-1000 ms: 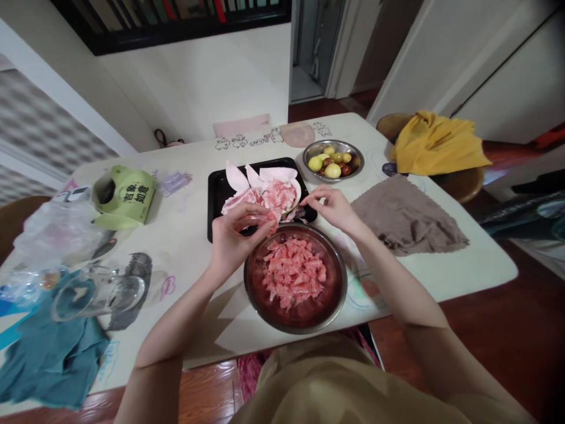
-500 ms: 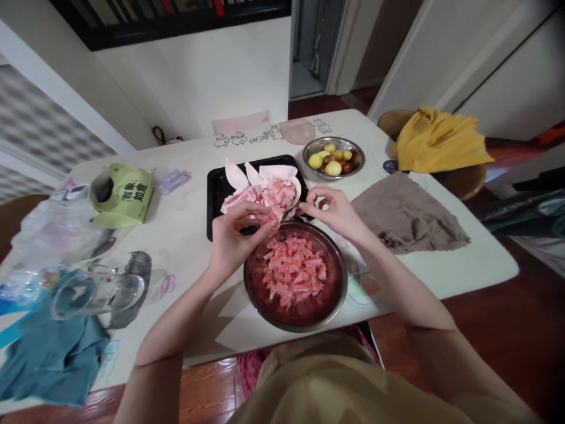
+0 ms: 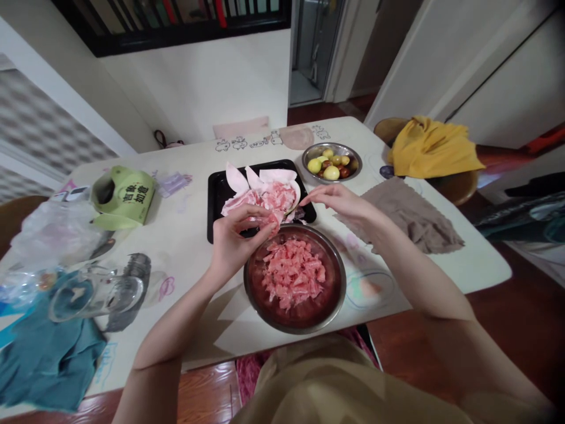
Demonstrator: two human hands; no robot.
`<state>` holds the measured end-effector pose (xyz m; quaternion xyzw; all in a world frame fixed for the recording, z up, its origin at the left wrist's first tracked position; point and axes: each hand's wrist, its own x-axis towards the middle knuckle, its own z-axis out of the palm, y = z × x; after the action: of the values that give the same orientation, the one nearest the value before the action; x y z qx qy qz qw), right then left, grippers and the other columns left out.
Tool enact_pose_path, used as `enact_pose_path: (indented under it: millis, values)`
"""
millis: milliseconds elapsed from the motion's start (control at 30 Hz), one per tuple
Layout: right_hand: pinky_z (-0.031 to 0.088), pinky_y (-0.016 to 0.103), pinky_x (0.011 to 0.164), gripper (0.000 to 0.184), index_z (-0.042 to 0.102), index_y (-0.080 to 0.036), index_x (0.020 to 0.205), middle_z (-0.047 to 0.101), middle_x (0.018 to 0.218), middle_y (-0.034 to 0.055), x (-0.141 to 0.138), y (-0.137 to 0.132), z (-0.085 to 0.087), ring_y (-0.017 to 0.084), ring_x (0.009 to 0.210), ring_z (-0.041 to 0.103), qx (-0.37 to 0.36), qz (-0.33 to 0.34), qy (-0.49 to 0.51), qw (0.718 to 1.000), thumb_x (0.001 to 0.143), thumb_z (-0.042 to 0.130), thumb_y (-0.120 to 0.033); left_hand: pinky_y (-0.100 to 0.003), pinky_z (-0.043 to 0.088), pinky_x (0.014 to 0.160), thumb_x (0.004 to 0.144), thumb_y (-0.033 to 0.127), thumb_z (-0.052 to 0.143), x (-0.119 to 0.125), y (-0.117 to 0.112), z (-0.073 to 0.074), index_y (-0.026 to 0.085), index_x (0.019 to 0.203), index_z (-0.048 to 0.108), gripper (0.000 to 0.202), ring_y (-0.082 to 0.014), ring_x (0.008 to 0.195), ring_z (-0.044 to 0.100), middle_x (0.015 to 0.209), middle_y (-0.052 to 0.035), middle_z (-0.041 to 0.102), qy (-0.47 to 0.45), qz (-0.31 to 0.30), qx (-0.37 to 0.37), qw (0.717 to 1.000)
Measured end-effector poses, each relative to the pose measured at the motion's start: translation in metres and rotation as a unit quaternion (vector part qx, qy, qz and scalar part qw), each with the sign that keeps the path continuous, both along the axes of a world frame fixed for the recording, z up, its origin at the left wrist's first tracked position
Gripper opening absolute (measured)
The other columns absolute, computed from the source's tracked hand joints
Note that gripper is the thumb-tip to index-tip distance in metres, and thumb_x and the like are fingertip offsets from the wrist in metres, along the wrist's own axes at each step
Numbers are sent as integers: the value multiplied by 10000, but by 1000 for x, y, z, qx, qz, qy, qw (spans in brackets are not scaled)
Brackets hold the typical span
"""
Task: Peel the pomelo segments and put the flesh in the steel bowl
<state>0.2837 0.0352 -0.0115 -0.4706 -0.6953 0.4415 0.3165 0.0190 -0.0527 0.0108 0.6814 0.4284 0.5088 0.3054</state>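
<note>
Between the thumb and fingers of my left hand (image 3: 238,232) is a small piece of red pomelo flesh (image 3: 271,224), above the far left rim of a steel bowl (image 3: 335,294). Loose pink-red pomelo pulp (image 3: 295,272) lies heaped in that bowl. My right hand (image 3: 338,199) hovers at the right edge of the black tray (image 3: 216,203), fingers stretched out, with nothing seen in it. Thick pale pomelo peel (image 3: 237,178) and torn pink membranes (image 3: 241,201) fill much of the tray.
A smaller steel bowl (image 3: 358,168) of green and brown fruits stands behind the tray. To the right lies a grey-brown cloth (image 3: 415,218). At left are a green paper visor (image 3: 126,197), a clear glass jug (image 3: 99,291), plastic bags (image 3: 55,232) and a teal cloth (image 3: 53,359).
My right hand has straightened its curled fingers and stays near the tray's right edge. My left hand keeps hold of the pomelo flesh in nearly the same place.
</note>
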Motion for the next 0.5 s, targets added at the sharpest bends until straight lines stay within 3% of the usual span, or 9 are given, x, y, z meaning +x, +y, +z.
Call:
enact_pose_path:
  millis: [67, 167, 300, 367, 500]
  values:
    - [424, 288, 683, 227, 831, -263, 852, 805, 1014, 32, -2, -11, 10, 174, 840, 630, -57, 14, 44, 997, 830, 629, -363, -206, 655, 741, 819, 237, 817, 1, 0, 1, 170, 916, 736, 143, -106, 775, 712, 897, -29, 754, 3, 2, 2, 1000]
    - [416, 277, 675, 210, 832, -229, 859, 805, 1026, 51, -7, -27, 26, 167, 865, 634, -106, 23, 109, 988, 811, 662, -343, -209, 657, 739, 819, 237, 817, 2, 0, 1, 169, 917, 735, 145, -110, 781, 716, 898, -30, 754, 2, 1, 6, 1000]
    - [438, 287, 687, 201, 826, -208, 877, 801, 1032, 66, -17, -38, 40, 167, 854, 642, -108, 44, 145, 982, 825, 694, -350, -213, 656, 754, 827, 250, 815, 3, 1, -2, 169, 933, 734, 156, -114, 805, 721, 919, -35, 759, 6, 6, 14, 1000]
    - [469, 298, 740, 190, 819, -227, 912, 794, 1015, 49, -24, -44, 41, 170, 880, 657, -39, 38, 130, 990, 862, 696, -363, -223, 657, 767, 840, 247, 806, 3, 1, -3, 169, 944, 733, 149, -119, 815, 729, 924, -36, 765, 15, 11, 26, 999]
    - [512, 343, 925, 155, 799, -245, 991, 769, 1022, 39, -45, -60, 33, 185, 998, 687, 208, -3, 56, 977, 867, 766, -332, -243, 648, 796, 877, 217, 778, 4, -2, -7, 183, 1016, 735, 149, -127, 839, 745, 965, -39, 786, 63, 24, 90, 994]
